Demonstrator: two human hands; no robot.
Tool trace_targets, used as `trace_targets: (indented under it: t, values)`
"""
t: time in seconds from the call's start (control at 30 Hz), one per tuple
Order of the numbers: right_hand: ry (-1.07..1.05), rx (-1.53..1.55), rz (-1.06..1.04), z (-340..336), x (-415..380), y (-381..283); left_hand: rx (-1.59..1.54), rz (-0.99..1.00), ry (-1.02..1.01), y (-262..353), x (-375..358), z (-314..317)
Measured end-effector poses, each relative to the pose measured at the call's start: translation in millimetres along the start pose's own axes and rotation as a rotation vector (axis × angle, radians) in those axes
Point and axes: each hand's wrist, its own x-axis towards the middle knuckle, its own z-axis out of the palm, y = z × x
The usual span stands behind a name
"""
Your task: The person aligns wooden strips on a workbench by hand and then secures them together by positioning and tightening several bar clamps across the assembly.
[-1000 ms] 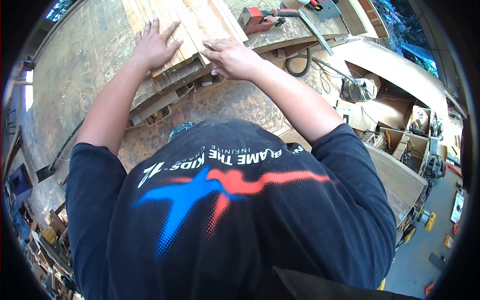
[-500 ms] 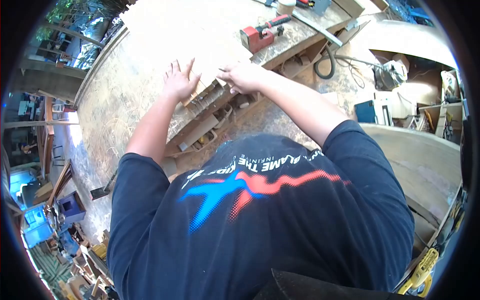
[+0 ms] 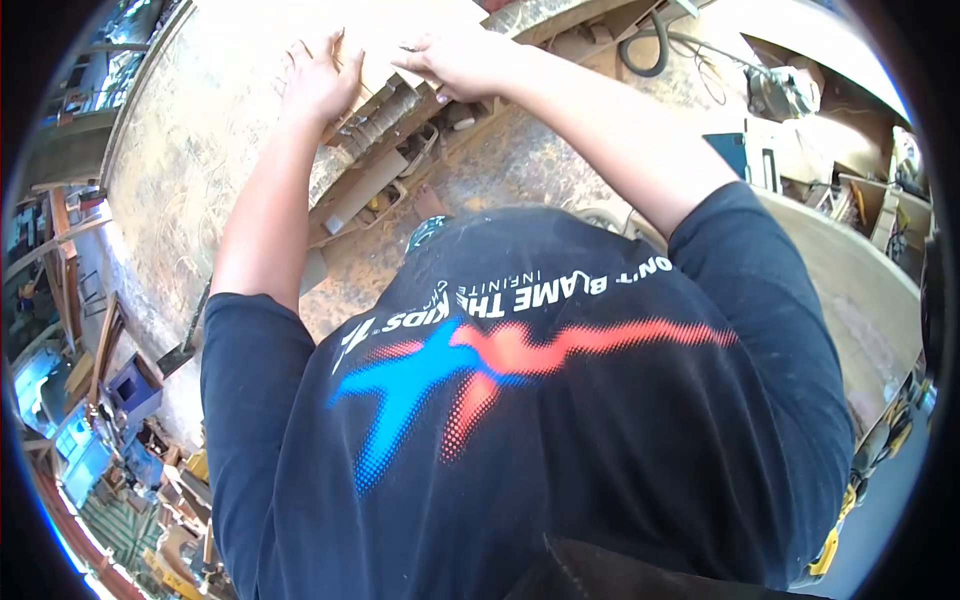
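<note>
My left hand [image 3: 322, 82] rests at the workbench's near edge with its fingers spread over a pale, glare-washed board [image 3: 385, 22]. To its right, my right hand [image 3: 455, 65] is at the edge of the same board, fingers partly extended and the thumb side low. Nothing shows gripped in it. Between and below the hands, several short wooden pieces [image 3: 392, 108] jut out at the bench edge. The far part of the board is bleached by light and cut off by the frame top.
The scratched workbench [image 3: 205, 150] spreads left of my arms. Below its edge is a shelf with bins [image 3: 415, 150]. A black hose [image 3: 645, 55] and a machine [image 3: 785, 92] are at the upper right. A blue crate [image 3: 130, 390] stands lower left.
The view has tilted down, so my hands and the bench sit higher in the frame. The red clamp at the top is out of view. Both hands keep about the same place on the board.
</note>
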Motion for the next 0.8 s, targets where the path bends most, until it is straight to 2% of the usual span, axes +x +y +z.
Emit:
trace_targets:
  t: [0.13,0.27,0.47,0.5,0.6,0.7,0.8]
  values:
    - [-0.029,0.051,0.044,-7.9,-1.3,-4.5,0.126,-0.031,-0.046,8.1,-2.6,-9.5]
    - [-0.014,0.111,0.064,-8.7,2.3,-6.9,0.112,-0.037,-0.046,9.7,-2.8,-9.1]
    - [0.024,0.033,0.072,-2.0,12.2,-3.9,0.115,-0.015,-0.053,3.4,-2.6,-5.6]
    - [0.133,-0.03,0.009,2.5,15.0,-0.5,0.11,-0.014,-0.039,3.0,-1.1,-4.1]
    - [0.252,-0.03,-0.003,7.9,12.5,2.5,0.113,-0.024,-0.034,2.5,-0.6,-1.8]
    - [0.122,-0.047,0.037,-7.8,10.8,-2.9,0.105,-0.02,-0.042,4.3,-2.3,-5.7]
    - [0.08,-0.008,0.048,-18.4,7.3,-6.4,0.098,-0.016,-0.04,4.9,-3.6,-5.5]
